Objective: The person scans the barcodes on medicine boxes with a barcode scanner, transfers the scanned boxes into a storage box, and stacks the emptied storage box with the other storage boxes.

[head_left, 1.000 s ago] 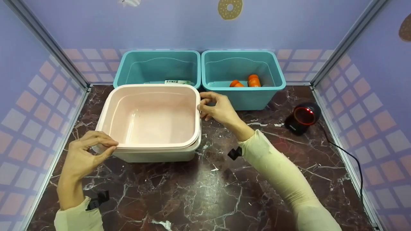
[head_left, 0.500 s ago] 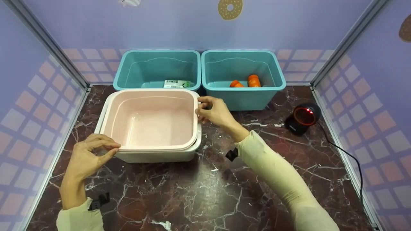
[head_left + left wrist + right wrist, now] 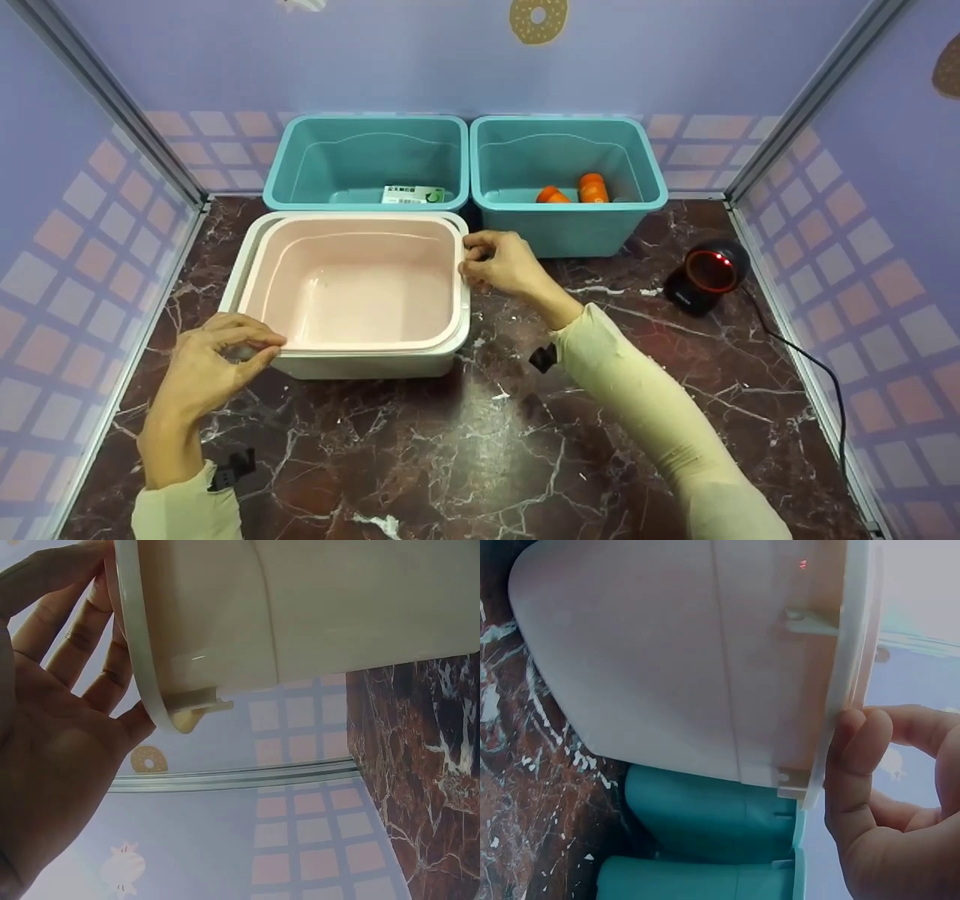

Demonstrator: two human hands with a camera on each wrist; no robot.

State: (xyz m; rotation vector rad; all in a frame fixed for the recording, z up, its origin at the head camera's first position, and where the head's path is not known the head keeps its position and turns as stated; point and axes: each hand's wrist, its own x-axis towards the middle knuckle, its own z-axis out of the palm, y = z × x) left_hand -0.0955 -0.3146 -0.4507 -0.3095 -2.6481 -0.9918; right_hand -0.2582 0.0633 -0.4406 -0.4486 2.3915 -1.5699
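A pink plastic tub sits nested in a white tub, its rim slightly off-centre so that more of the white rim shows at the left. My left hand pinches the pink tub's rim at the front left corner. In the left wrist view, the fingers reach behind the rim. At the right side, my right hand pinches the same tub's rim between thumb and fingers, seen close up in the right wrist view. The white tub stands on the dark marbled table.
Two teal bins stand along the back wall. The left bin holds a white and green box; the right bin holds orange bottles. A black scanner-like device with red lights stands at right, its cable running forward.
The pink tub has come down and toward me into the white tub, both hands moving with it. More of the box in the left teal bin shows.
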